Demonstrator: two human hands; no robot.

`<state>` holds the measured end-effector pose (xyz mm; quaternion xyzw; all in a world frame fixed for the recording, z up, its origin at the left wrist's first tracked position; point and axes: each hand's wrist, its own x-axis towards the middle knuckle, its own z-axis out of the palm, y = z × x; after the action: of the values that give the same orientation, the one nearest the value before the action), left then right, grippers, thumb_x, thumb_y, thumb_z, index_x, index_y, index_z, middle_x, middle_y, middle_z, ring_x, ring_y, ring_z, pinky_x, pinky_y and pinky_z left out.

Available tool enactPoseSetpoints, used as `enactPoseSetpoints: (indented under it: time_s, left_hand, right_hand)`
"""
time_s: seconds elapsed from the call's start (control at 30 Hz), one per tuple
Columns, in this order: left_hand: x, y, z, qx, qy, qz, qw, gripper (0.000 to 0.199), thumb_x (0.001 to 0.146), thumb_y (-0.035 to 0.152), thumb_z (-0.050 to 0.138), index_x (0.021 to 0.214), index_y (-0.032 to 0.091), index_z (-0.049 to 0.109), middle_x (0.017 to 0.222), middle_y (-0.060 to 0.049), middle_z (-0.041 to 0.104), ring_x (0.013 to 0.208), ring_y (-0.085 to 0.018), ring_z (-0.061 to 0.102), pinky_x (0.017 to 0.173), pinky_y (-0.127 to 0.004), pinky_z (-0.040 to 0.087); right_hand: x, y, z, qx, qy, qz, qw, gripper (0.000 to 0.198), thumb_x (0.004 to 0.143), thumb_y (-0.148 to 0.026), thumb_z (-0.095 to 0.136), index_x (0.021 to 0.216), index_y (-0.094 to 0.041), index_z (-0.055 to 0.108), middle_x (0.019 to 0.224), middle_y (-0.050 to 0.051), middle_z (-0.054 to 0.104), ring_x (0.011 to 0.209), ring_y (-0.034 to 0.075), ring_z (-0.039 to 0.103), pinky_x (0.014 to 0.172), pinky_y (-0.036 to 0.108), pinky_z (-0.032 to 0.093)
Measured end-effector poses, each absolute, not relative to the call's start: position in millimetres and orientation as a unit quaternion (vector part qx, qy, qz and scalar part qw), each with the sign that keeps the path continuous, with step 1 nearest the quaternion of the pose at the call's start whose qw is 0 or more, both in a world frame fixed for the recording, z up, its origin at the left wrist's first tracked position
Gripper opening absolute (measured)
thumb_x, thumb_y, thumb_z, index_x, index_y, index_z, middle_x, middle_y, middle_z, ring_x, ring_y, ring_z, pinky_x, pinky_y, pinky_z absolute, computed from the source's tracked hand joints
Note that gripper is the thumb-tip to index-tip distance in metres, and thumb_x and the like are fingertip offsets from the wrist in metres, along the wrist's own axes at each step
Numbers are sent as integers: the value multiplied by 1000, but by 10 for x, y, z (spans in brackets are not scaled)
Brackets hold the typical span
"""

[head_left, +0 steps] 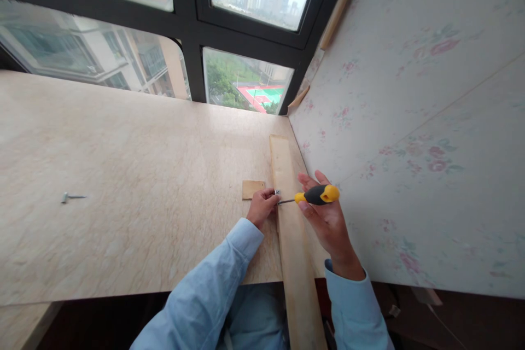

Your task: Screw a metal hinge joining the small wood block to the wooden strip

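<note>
A yellow and black screwdriver (pixel 317 195) lies between the thumb and fingers of my right hand (pixel 328 227), its fingers partly hidden behind the handle. The shaft points left, with its tip at the left edge of a long wooden board (pixel 295 246). At that same edge my left hand (pixel 261 208) pinches a small shiny metal piece (pixel 277 192), mostly covered by the fingertips, so its exact kind cannot be made out. Just beyond my left hand, a small square wooden plate (pixel 251 189) lies flat on the marble-patterned ledge (pixel 156 191).
A small hammer (pixel 73 197) lies far left on the ledge. The flowered wall (pixel 410 147) rises close on the right, and dark-framed windows (pixel 188 38) stand at the back. The board overhangs the ledge's front edge towards my lap.
</note>
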<state>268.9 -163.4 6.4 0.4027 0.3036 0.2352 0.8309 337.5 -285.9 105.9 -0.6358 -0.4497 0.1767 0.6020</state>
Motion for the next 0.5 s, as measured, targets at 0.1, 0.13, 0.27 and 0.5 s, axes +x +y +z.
enactPoseSetpoints:
  time_s: [0.1,0.13,0.27,0.5]
  left_hand:
    - [2691,-1637,76,400,302,238,832,27,64,22,72,90,13,74,81,-5,73,66,-15,63,55,-22,48]
    - [2689,-1637,78,404,303,239,830,27,64,22,72,90,13,74,80,-5,73,66,-14,63,54,-22,47]
    - [2681,-1634,70,424,310,240,817,23,66,22,71,87,13,74,77,-4,72,62,-12,60,52,-19,43]
    - [2704,-1618,14,421,305,242,819,29,65,23,72,93,13,75,79,-5,72,63,-13,60,50,-19,41]
  right_hand:
    - [3385,-2909,1034,-658,-441,186,581,49,90,-38,62,135,-27,46,124,8,66,118,23,61,104,46,47]
    - [3399,-2900,1015,-681,-433,147,572,45,86,-40,67,127,-26,54,115,8,70,110,24,65,100,46,49]
    - [3454,-2769,963,-744,-397,-39,535,56,62,-48,86,105,-21,62,98,6,68,93,26,66,93,46,52]
    - [3390,-2811,1029,-642,-474,165,579,72,90,-40,63,148,-32,21,146,9,48,134,22,47,112,47,39]
